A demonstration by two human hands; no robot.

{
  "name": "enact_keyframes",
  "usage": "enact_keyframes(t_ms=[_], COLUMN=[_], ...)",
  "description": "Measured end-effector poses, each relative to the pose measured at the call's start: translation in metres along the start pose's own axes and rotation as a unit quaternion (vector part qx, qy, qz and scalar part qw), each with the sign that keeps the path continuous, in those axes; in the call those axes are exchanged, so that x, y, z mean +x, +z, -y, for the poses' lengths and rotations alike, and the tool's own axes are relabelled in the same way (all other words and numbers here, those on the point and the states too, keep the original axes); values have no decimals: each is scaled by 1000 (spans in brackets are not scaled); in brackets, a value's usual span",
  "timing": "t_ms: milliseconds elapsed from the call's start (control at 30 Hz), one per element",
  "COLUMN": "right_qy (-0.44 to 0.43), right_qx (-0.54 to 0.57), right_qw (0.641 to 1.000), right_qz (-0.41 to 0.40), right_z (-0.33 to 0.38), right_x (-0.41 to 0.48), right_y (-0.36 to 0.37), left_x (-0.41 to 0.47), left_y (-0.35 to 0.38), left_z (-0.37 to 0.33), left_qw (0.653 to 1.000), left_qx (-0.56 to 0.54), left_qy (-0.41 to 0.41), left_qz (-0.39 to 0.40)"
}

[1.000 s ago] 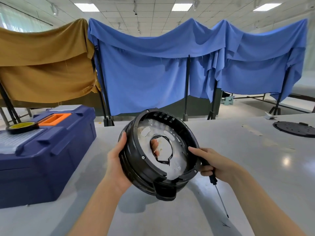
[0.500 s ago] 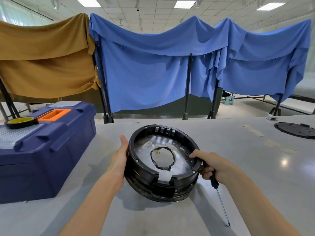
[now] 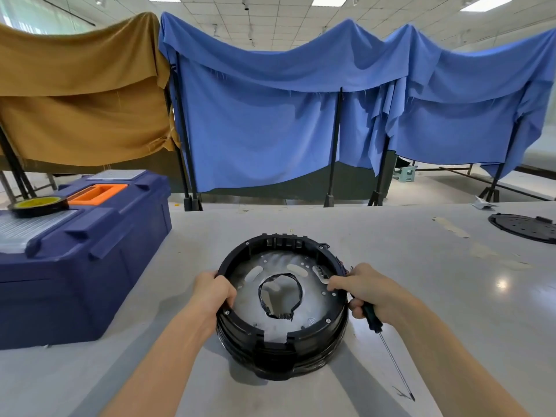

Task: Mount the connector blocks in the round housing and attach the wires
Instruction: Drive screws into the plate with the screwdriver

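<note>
A: head cam count: one round black housing (image 3: 281, 308), one screwdriver (image 3: 388, 347), one blue toolbox (image 3: 81, 254), one tape roll (image 3: 37, 203) on its lid, one black disc (image 3: 523, 227) far right.

B: and the hands?

A: housing sits flat on the bench (image 3: 436, 296), open side up, between them. Left hand (image 3: 214, 291) grips its left rim. Right hand (image 3: 365, 288) has fingertips on the right rim, the rest clenched around the screwdriver handle, tip touching the bench.
</note>
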State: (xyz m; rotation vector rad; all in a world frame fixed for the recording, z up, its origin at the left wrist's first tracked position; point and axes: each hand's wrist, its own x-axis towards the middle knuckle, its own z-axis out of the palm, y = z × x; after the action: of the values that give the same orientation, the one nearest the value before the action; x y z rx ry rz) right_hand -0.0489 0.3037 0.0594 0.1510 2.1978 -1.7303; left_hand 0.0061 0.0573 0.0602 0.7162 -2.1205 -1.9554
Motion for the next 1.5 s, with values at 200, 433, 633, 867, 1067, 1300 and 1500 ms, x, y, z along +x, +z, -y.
enact_keyframes(t_ms=[200, 433, 633, 867, 1067, 1300, 1500], right_qy=[16, -7, -45, -166, -226, -259, -191], right_qx=[-32, 22, 232, 378, 296, 190, 12], right_qw=[998, 1000, 958, 901, 897, 871, 904], right_qz=[42, -20, -161, -134, -237, -372, -384], right_z=[0, 6, 18, 22, 18, -16, -44], right_x=[-3, 5, 15, 10, 24, 41, 49], right_y=[1, -8, -46, -60, -50, -51, -46], left_x=[13, 22, 22, 30, 29, 24, 22], left_y=[-4, -5, -12, -13, -4, 6, 8], left_z=[-2, 4, 12, 10, 6, 5, 7], left_qw=[1000, 998, 993, 980, 915, 820, 802], left_qx=[3, 57, 115, 198, 340, 507, 535], left_qy=[-15, -2, 13, 33, 214, 266, 265], left_qz=[-13, -19, -5, 2, -14, -12, -20])
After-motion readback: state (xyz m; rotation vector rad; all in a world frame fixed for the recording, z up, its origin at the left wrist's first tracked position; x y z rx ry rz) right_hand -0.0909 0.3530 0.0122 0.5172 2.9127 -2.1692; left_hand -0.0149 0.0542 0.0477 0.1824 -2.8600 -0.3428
